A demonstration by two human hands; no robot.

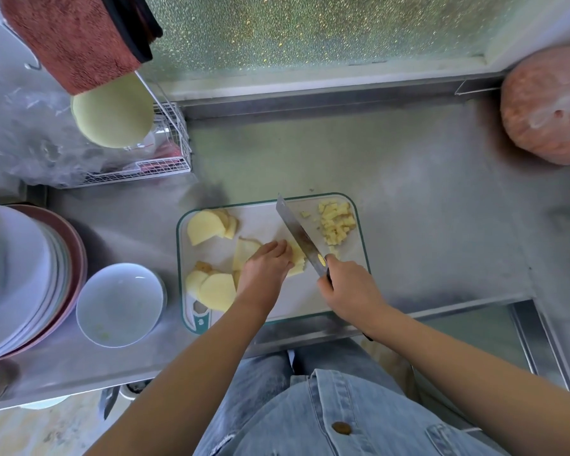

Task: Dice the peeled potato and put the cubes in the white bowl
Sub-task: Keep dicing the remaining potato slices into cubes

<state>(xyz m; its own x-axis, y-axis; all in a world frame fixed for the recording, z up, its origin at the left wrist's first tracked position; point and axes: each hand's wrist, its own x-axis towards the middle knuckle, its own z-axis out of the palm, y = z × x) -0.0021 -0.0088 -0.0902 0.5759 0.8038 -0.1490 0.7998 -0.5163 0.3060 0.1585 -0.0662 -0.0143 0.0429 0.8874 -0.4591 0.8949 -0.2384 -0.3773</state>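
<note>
A white cutting board (pixel 264 222) with a green rim lies on the steel counter. Potato slices sit at its back left (pixel 206 227) and front left (pixel 216 291). My left hand (pixel 265 268) presses down on a stack of potato strips (pixel 297 258) at the board's middle, fingers curled over them. My right hand (pixel 346 287) grips the handle of a cleaver (pixel 298 236), whose blade stands just right of my left fingers. A pile of potato cubes (pixel 336 225) lies at the board's back right. The white bowl (pixel 120 304) stands left of the board and holds no cubes.
A stack of plates (pixel 23 278) stands at the far left. Behind it a wire rack (pixel 165 159) holds a pale green bowl (pixel 112 113) and plastic wrap. A bagged pink item (pixel 547 106) sits at the back right. A recessed sink (pixel 474 330) lies front right.
</note>
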